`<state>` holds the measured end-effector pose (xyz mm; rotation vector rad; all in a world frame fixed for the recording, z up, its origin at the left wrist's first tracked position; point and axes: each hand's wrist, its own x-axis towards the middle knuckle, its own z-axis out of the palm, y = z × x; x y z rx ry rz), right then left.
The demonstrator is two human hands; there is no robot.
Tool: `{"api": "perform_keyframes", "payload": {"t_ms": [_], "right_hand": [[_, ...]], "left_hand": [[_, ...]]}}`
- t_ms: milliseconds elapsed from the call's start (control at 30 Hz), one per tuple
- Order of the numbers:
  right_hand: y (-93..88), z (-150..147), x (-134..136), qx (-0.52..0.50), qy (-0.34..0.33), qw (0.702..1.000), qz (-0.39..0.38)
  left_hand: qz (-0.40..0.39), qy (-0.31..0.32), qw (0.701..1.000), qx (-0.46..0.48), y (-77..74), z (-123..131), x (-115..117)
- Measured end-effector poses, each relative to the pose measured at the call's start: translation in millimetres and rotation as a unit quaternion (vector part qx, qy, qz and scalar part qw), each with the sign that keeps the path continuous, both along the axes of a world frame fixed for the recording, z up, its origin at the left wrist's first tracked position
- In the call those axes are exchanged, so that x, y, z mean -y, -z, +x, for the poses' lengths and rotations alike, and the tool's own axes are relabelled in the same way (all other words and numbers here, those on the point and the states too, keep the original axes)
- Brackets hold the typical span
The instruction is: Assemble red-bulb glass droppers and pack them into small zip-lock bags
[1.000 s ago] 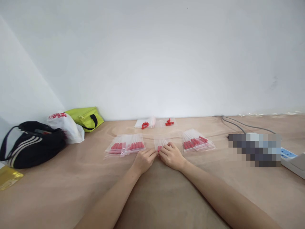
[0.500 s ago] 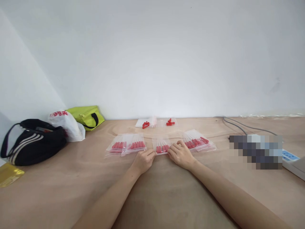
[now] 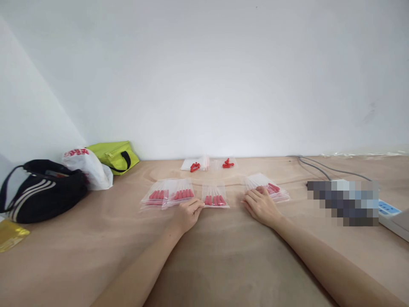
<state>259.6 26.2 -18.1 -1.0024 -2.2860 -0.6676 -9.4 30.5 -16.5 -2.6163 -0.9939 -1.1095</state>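
Observation:
A clear zip bag with several red-ended pieces in a row lies flat in the middle of the table. My left hand is closed, thumb and fingers pinched at the bag's lower left corner. My right hand rests on the near left part of the right-hand pile of filled zip bags. Its fingers are loosely bent and slightly apart, and they hide some of the red pieces there. Left of my left hand, two overlapping piles of similar filled bags lie side by side.
By the wall lie loose red pieces and white zip bags. To the left are a black bag, a white plastic bag, a lime-green bag and a gold packet. Cables and a blurred object lie right.
My right hand has left the middle bag's right corner and moved right onto the right pile. The middle bag's right edge now shows. My left hand has shifted slightly left.

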Motion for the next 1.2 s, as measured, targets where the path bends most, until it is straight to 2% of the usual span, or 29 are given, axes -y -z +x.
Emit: {"api": "perform_keyframes", "payload": {"t_ms": [67,200,333,433,533,600,667,733,867,933,1000,1100,1200], "right_hand": [[-0.2,-2.8,5.2,-0.031,-0.019,0.999,-0.022],[1.1,-27.2,9.0,-0.081,-0.051,0.995,-0.041],[7.8,-42.5,3.9,-0.134,-0.09,0.986,-0.047],[12.5,-40.0,0.2,-0.227,-0.1,0.964,-0.094],[13.8,-33.2,-3.2,-0.372,-0.108,0.911,-0.144],[13.0,-26.6,-5.9,-0.435,-0.11,0.881,-0.151],[12.1,-15.9,-8.9,-0.456,-0.105,0.872,-0.143],[12.5,0.5,-12.6,-0.454,-0.083,0.877,-0.134],[18.6,45.5,-18.9,-0.461,-0.017,0.876,-0.141],[21.4,67.1,-17.9,-0.46,-0.002,0.876,-0.147],[21.6,83.5,-12.7,-0.431,0.005,0.888,-0.161],[18.2,96.4,-1.4,-0.358,0.038,0.917,-0.172],[15.3,97.0,6.0,-0.309,0.09,0.939,-0.125]], "left_hand": [[-0.012,0.006,1.0,0.005,-0.3,4.5,0.6],[-0.034,0.029,0.999,0.002,-1.7,16.5,2.9],[-0.042,0.031,0.999,-0.004,-7.4,14.9,5.4],[-0.015,-0.049,0.998,-0.029,-13.1,4.9,5.3],[0.006,-0.167,0.984,-0.06,-15.5,-6.4,3.3],[0.009,-0.231,0.969,-0.086,-15.0,-12.1,2.1],[0.006,-0.276,0.955,-0.111,-13.8,-15.4,1.6],[0.004,-0.295,0.947,-0.127,-13.0,-16.6,1.9],[0.016,-0.277,0.951,-0.14,-12.1,-16.3,1.9],[0.024,-0.258,0.956,-0.141,-11.2,-15.5,1.2],[0.022,-0.24,0.961,-0.135,-9.4,-13.6,0.7],[0.006,-0.202,0.973,-0.115,-5.5,-7.1,1.6],[-0.018,-0.156,0.984,-0.089,-1.1,5.6,5.1]]}}
